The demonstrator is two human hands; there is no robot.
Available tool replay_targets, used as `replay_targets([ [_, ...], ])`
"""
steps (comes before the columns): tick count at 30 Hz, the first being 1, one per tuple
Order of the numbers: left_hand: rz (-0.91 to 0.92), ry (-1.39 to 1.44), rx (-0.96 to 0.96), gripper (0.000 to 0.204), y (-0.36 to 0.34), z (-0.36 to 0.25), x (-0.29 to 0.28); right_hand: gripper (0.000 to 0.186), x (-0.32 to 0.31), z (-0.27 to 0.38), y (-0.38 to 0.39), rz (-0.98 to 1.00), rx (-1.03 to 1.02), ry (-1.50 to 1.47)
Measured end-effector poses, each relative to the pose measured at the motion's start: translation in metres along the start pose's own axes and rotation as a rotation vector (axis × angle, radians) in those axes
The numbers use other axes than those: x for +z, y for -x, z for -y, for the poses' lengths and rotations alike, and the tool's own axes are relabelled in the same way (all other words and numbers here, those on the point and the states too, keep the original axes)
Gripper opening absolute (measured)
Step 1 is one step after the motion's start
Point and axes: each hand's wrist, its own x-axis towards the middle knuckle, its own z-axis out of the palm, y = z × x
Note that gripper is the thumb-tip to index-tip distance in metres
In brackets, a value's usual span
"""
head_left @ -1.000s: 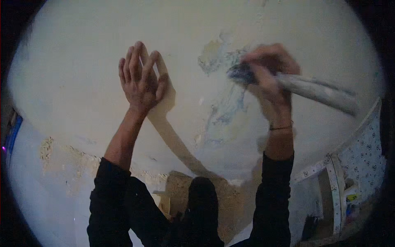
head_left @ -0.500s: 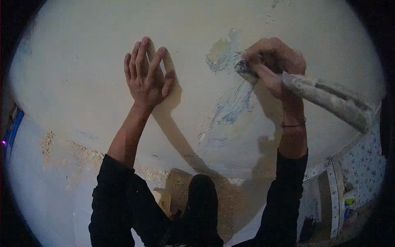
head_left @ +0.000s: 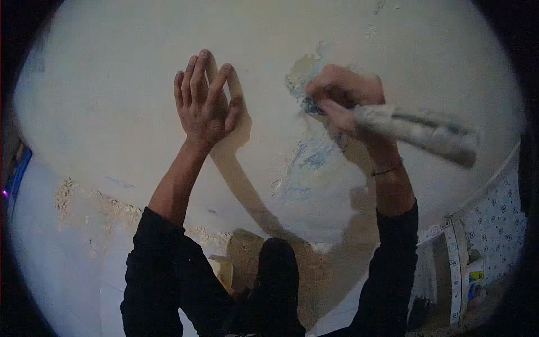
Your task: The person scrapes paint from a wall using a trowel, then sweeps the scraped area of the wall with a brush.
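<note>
The right hand (head_left: 348,95) was clamped around a long, grey-white tool (head_left: 418,132), whose thick end stuck out to the right, beyond the wrist, and whose dark end met the pale wall (head_left: 140,112) just beside the fingertips. Above and to the left of that hand lay a peeled patch (head_left: 300,73); below it, a bluish scraped area (head_left: 314,154). The left hand (head_left: 205,115), well apart, rested against the wall holding nothing, its thumb and forefinger apart and its other fingers closer together. Far below the left hand, pale flakes (head_left: 115,206) were scattered. A thin bracelet (head_left: 387,170) circled the wrist below the right hand.
</note>
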Motion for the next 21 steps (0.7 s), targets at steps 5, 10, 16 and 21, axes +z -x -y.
replay_targets([
  [5, 0.008, 0.010, -0.007, 0.053, 0.004, 0.004, -0.001, 0.015, 0.003, -0.006, -0.010, -0.232, -0.065, -0.173],
  [10, 0.025, -0.005, -0.019, 0.053, 0.004, 0.002, -0.001, 0.014, 0.009, 0.004, -0.005, -0.083, 0.001, -0.012],
  [16, 0.020, -0.017, -0.007, 0.054, 0.005, 0.003, 0.000, 0.012, 0.013, 0.015, 0.003, -0.200, 0.097, 0.046],
  [21, 0.026, -0.014, -0.012, 0.054, 0.005, 0.001, -0.002, 0.016, 0.029, 0.000, 0.009, -0.294, -0.023, 0.035],
])
